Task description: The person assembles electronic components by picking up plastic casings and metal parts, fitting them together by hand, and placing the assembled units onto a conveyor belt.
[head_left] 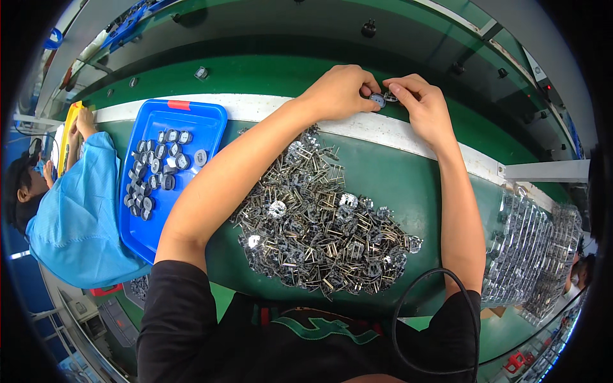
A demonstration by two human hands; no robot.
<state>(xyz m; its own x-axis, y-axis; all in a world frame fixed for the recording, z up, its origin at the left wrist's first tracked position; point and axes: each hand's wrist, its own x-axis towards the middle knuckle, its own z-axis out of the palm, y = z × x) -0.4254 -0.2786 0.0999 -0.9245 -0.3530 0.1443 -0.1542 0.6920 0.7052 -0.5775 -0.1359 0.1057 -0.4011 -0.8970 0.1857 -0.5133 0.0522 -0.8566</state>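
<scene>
Both of my hands are over the white rail beside the green belt, fingertips close together. Between the thumb and fingers of my left hand (341, 94) is a small round grey cap (377, 99). My right hand (423, 105) pinches a small dark part with shiny metal (390, 96), right against the cap; the fingers hide most of it. Below my hands lies a heap of metal-pronged parts (325, 230) on the green table (415, 191). Left of my left forearm, a blue tray (216, 118) holds several loose grey round caps (155, 166).
The white rail (255, 105) runs between table and green belt (268, 73). Small parts (202, 73) sit on the belt. Stacked clear trays (517, 242) stand at right. A black cable (399, 306) loops by my right arm. A co-worker in blue (83, 217) is at left.
</scene>
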